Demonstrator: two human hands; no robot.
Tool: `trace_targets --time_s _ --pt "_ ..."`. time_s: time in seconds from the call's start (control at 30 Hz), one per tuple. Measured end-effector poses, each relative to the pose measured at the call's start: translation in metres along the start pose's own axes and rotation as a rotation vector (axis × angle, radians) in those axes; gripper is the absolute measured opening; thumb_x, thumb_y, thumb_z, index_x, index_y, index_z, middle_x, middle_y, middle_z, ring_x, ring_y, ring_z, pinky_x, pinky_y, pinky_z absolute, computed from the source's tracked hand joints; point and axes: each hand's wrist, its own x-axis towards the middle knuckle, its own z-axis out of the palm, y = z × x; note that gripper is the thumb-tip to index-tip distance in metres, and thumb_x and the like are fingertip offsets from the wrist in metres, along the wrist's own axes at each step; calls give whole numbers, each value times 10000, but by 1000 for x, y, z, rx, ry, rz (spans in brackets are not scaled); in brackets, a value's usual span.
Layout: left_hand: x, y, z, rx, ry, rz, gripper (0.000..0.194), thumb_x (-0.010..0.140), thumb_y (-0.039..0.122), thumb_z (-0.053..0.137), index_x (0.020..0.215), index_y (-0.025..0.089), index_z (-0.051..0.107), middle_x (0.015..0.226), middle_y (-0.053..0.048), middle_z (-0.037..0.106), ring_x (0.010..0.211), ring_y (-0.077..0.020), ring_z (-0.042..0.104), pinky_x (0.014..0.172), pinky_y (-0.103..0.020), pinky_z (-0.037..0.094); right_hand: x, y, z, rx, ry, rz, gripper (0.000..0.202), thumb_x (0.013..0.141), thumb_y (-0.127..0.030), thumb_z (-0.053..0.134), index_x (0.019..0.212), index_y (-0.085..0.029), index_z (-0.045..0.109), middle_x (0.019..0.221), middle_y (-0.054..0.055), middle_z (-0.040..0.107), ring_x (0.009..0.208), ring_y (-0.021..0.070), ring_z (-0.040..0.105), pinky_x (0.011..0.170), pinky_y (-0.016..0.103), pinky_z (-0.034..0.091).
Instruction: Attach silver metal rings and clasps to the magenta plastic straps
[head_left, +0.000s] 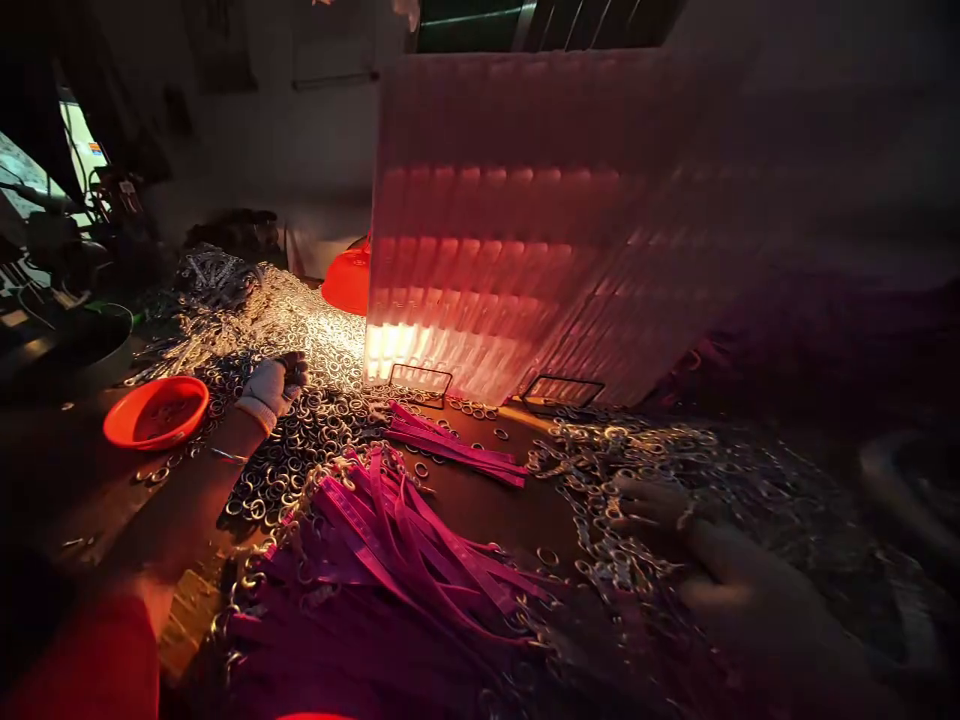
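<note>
My left hand [271, 388], in a pale glove with dark fingertips, is over a large heap of metal rings [322, 430]. Its fingers are curled together, and whatever they may hold is too small to make out. At the right, in dim light, my right hand [664, 515] reaches over a pile of small metal clasps and links [600, 460]. It is blurred, with the fingers stretched out and the thumb apart. Between both hands lies a bundle of magenta straps [405, 540] with metal fittings at their ends. A smaller group of magenta straps [457, 445] lies behind it.
An orange-red bowl [157, 412] stands left of my left forearm. A ribbed translucent panel [480, 250] rises upright at the back on wire stands [562, 392]. Beside it, a red lamp [349, 280] lights the rings. More silvery metal pieces [225, 290] are heaped at the back left.
</note>
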Motion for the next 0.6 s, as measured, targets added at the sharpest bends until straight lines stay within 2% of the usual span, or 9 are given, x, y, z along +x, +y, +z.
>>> trace_targets --time_s 0.03,0.1,0.13,0.2,0.3,0.4,0.47,0.53,0.6 --pt "-11 -4 7 -84 -45 -53 94 913 143 494 883 117 579 601 14 504 451 -69 449 363 -140 194 0 -26 22 85 16 59 550 602 -181 552 1109 -322 712 1065 110 714 890 296 684 699 435 540" --pt "-37 -15 22 -229 -158 -161 151 929 100 435 851 116 563 610 11 494 438 -61 447 340 -125 192 2 -76 63 176 -138 139 551 679 -188 510 1195 -272 685 927 75 727 801 242 674 660 366 539" --pt "-51 -21 31 -289 -216 -209 180 940 88 409 844 116 558 617 11 491 437 -58 447 333 -118 199 5 -98 81 222 -174 137 513 697 -205 503 1172 -239 693 879 64 725 728 215 654 622 335 528" --pt "-79 -32 47 -391 -315 -287 217 965 92 379 834 119 549 620 16 478 435 -51 437 321 -106 213 10 -128 114 296 -193 53 463 759 -243 507 1188 -213 679 946 68 728 736 189 640 643 311 525" --pt "-108 -45 66 -612 -489 -434 250 1005 157 382 803 131 527 599 35 441 423 -45 409 307 -97 204 17 -144 144 245 -182 -118 450 821 -267 569 1265 -231 633 1095 81 708 905 209 652 776 332 530" --pt "-116 -48 70 -684 -605 -516 252 997 189 431 762 146 513 562 55 403 408 -50 382 309 -107 182 18 -137 146 106 -149 -170 383 868 -278 555 1238 -226 640 1105 89 702 981 230 647 850 352 515" --pt "-112 -47 61 -451 -548 -393 210 945 184 518 737 155 529 537 58 413 393 -58 357 316 -130 167 16 -127 136 -1 -154 -151 329 885 -271 527 1180 -222 665 1067 87 710 972 230 649 843 342 508" --pt "-104 -47 46 -53 -478 -150 152 862 173 621 717 156 578 528 42 466 405 -71 366 348 -156 203 13 -120 122 -78 -193 -119 291 881 -244 513 1112 -221 689 1010 79 718 926 221 654 805 317 505" --pt "-96 -50 31 352 -449 124 101 759 129 701 691 158 633 557 13 536 479 -99 440 426 -180 292 7 -119 113 -132 -235 -83 254 867 -218 511 1028 -214 707 932 73 720 861 214 653 759 300 499"
